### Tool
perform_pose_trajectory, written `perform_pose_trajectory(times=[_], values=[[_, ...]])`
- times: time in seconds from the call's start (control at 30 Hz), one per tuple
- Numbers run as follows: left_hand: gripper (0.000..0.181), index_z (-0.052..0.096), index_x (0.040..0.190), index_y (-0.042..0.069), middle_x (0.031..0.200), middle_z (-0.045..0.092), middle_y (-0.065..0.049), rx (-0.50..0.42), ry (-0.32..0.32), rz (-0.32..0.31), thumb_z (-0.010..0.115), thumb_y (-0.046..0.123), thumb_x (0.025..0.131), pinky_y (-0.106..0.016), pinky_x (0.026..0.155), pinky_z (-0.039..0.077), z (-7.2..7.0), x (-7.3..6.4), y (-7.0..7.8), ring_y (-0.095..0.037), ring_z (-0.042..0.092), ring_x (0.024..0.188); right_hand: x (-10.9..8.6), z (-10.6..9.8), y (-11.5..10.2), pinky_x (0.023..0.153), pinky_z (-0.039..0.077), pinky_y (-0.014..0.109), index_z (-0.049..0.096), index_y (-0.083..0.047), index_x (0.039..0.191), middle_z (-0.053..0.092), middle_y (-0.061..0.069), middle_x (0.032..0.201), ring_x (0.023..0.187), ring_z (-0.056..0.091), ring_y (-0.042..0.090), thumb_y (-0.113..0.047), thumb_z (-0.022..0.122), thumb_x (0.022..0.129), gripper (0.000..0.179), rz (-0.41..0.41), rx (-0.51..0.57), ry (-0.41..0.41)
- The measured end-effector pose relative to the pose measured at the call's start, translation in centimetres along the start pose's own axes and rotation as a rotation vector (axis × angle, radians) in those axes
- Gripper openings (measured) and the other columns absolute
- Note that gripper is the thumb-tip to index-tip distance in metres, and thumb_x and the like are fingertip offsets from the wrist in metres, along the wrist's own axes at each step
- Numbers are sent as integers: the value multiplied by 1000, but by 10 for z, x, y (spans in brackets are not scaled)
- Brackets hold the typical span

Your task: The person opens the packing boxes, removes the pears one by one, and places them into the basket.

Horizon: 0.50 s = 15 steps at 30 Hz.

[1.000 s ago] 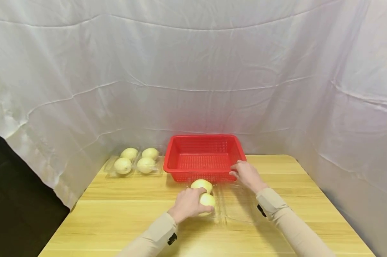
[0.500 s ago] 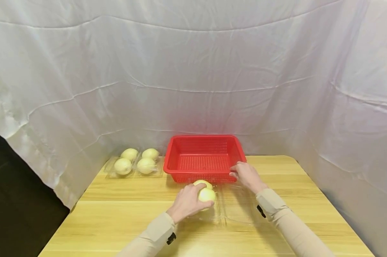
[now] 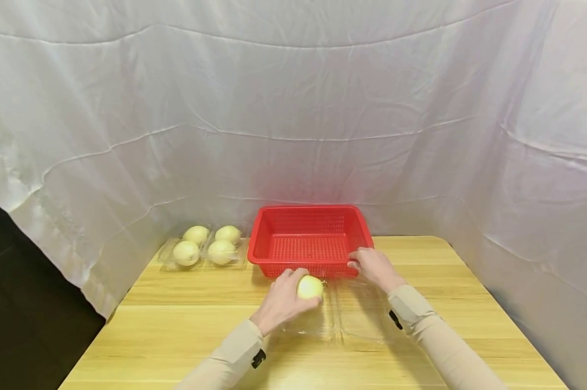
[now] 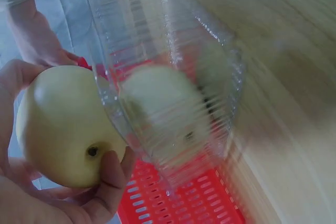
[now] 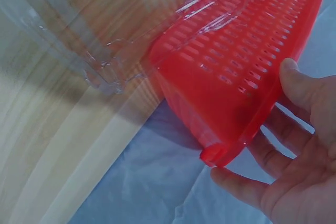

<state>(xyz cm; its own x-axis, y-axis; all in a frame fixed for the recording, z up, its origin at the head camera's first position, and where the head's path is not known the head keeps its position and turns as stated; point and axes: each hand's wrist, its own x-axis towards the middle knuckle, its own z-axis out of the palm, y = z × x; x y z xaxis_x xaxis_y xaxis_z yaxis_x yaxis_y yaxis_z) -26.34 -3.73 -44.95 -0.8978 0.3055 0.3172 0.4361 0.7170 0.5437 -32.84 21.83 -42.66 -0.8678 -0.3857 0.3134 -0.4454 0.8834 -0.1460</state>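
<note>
My left hand (image 3: 281,303) grips a pale yellow pear (image 3: 310,287), its fingers and thumb around the fruit. The pear is beside and above a clear plastic clamshell box (image 3: 305,326), whose lid (image 3: 364,314) lies spread to the right. Through the box wall in the left wrist view, a second pear (image 4: 157,111) shows; in the head view it is hidden behind the held one. My right hand (image 3: 375,267) holds the front right rim of the red basket (image 5: 210,77), thumb on one side and fingers on the other. No fruit shows inside the basket.
At the left back of the wooden table (image 3: 176,325), several more pears (image 3: 186,253) sit in clear plastic boxes (image 3: 236,257). A grey-white curtain (image 3: 303,135) hangs behind the table and along its sides.
My left hand has lifted the front pear and moved it away from me, towards the basket, over the rear pear. The right hand and basket have stayed put.
</note>
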Motion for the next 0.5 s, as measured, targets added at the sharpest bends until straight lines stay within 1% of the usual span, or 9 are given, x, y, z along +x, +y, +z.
perform_pose_trajectory(times=[0.13, 0.2, 0.33, 0.5], values=[[48, 58, 111, 22, 95, 62, 2, -58, 49, -12, 76, 44, 72, -26, 62, 48, -4, 5, 0, -13, 59, 81, -3, 1, 0, 75, 54, 46, 72, -3, 103, 69, 8, 86, 80, 65, 28, -17, 67, 91, 19, -33, -31, 25], [48, 56, 110, 21, 96, 63, 1, -85, 64, -24, 76, 42, 72, -25, 60, 49, -7, 9, -1, -14, 60, 82, -4, 2, 0, 75, 54, 46, 72, -3, 103, 69, 8, 88, 80, 65, 28, -17, 67, 91, 18, -42, -42, 42], [50, 57, 115, 22, 98, 61, -1, -101, 83, -52, 76, 42, 73, -27, 60, 49, -12, 15, -4, -16, 59, 83, -6, 3, 1, 74, 54, 45, 71, -4, 101, 70, 8, 88, 79, 64, 28, -17, 67, 91, 17, -58, -54, 71], [51, 61, 119, 26, 102, 56, -5, -120, 107, -87, 75, 44, 74, -31, 62, 48, -17, 20, -9, -17, 55, 83, -6, 6, 2, 75, 54, 46, 71, -3, 102, 70, 9, 89, 81, 65, 29, -17, 67, 91, 18, -56, -40, 76]])
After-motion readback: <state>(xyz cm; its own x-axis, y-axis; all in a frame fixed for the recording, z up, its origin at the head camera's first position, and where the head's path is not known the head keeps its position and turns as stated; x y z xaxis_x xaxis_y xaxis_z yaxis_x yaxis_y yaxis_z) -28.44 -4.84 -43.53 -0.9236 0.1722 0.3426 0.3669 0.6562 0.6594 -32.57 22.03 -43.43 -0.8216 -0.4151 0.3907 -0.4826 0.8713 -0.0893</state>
